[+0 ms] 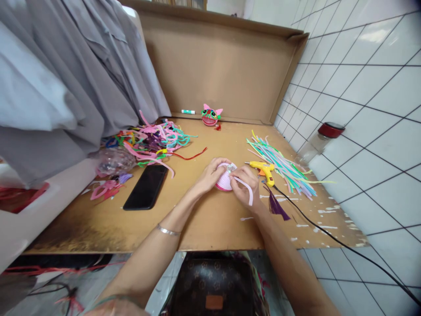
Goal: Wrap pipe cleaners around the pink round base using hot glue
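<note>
Between my two hands, over the middle of the table, is a small pale-pink coiled piece [224, 181] with a darker pink edge. My left hand [213, 173] is closed round its left side. The fingers of my right hand [246, 183] pinch a pale-pink pipe cleaner [249, 193] at the piece's right side, and its loose end curves down over the hand. A yellow hot glue gun [263, 170] lies just right of my right hand, its nozzle toward the piece. Below the gun lies a purple tassel [278, 206].
Many pastel pipe cleaners [283, 164] lie at the right, near a red-lidded jar [315, 142]. A tangled colourful heap [158, 138] and a black phone [145, 187] are on the left. A finished-looking animal head [210, 116] and a glue stick [188, 112] sit by the cardboard wall [217, 66]. A black cord [315, 224] runs off right.
</note>
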{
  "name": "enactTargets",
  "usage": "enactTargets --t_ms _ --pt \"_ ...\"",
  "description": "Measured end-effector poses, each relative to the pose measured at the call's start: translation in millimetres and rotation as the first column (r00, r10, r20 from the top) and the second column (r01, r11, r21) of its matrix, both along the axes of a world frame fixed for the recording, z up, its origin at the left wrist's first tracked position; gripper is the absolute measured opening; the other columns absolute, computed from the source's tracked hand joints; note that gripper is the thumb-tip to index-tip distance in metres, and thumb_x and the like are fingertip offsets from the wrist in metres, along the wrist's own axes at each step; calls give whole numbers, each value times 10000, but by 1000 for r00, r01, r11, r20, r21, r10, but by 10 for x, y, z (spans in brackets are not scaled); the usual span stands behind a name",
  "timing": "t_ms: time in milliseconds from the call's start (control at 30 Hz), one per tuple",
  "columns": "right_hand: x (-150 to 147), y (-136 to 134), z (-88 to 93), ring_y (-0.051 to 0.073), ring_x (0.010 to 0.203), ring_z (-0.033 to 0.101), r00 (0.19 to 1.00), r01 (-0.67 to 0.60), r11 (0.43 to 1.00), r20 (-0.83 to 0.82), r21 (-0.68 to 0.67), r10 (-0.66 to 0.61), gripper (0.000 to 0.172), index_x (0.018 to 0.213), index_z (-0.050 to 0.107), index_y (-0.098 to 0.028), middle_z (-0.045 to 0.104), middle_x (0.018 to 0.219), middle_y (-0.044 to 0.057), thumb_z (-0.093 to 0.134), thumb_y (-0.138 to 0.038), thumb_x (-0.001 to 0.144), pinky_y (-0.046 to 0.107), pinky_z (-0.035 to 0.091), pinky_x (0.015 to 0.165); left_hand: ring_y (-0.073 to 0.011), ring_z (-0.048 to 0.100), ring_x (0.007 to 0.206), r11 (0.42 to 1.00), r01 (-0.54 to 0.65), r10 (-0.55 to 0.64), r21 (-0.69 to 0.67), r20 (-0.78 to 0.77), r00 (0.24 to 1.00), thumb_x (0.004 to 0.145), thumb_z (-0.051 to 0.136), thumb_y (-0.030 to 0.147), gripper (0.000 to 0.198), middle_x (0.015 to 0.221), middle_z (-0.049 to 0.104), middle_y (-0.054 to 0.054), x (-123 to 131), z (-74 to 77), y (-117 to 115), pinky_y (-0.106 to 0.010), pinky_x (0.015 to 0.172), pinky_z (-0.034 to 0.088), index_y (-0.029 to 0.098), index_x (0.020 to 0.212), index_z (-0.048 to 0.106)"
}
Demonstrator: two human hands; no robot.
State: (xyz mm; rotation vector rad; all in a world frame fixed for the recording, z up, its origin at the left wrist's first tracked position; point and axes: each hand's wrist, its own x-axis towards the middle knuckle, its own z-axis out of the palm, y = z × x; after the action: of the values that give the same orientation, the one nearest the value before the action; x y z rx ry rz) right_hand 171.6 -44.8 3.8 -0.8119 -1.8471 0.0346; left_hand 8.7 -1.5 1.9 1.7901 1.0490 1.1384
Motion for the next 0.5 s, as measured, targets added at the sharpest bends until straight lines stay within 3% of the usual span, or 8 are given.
enactTargets --t_ms 267,500 --pt "0 20 -11 159 738 591 1000 -25 999 -5 27 25 138 902 659 -216 592 816 34 552 -133 879 289 486 664 -238 596 1120 1000 -2 2 0 36 999 847 432 297 347 1165 663 -79 7 -15 17 -399 1050 441 180 1090 650" --pt "2 26 -41 166 744 591 1000 -15 1000 -5 17 15 137 909 652 -227 595 829 38 544 -146 885 296 493 668 -237 612 1082 1000 -10 9 16 89 996 897 436 375 339 1113 685 -80 20 -56 42 -381 998 474 186 1042 678"
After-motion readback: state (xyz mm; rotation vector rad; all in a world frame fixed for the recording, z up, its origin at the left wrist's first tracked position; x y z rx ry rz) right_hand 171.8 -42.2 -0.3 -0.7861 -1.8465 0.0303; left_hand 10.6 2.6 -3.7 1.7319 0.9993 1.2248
